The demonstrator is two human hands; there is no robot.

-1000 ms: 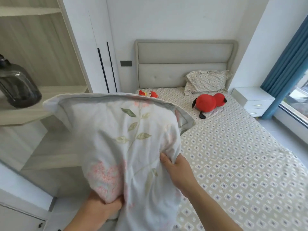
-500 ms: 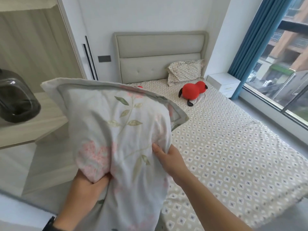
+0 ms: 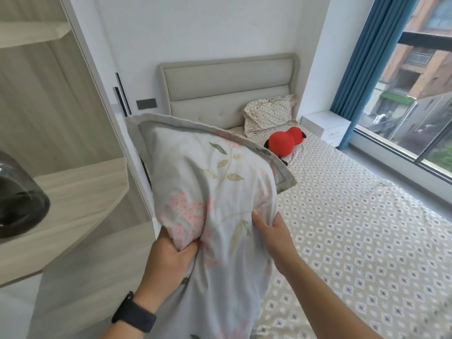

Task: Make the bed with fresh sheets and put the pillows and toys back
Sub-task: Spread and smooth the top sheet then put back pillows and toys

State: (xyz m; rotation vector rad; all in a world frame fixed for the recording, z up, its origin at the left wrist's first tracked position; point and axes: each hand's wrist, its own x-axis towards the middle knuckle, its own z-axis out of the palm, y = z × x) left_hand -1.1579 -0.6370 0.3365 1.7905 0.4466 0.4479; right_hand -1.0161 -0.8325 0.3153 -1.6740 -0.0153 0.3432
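Two hands hold a floral pillow upright above the near left edge of the bed: the left hand has its grip clamped on a lower bunch of fabric, the right hand on the side. Beyond lie a red plush toy and a patterned pillow against the headboard.

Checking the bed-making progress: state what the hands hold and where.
Both hands hold the floral pillow at its lower end: left hand bunching fabric, right hand on its edge.
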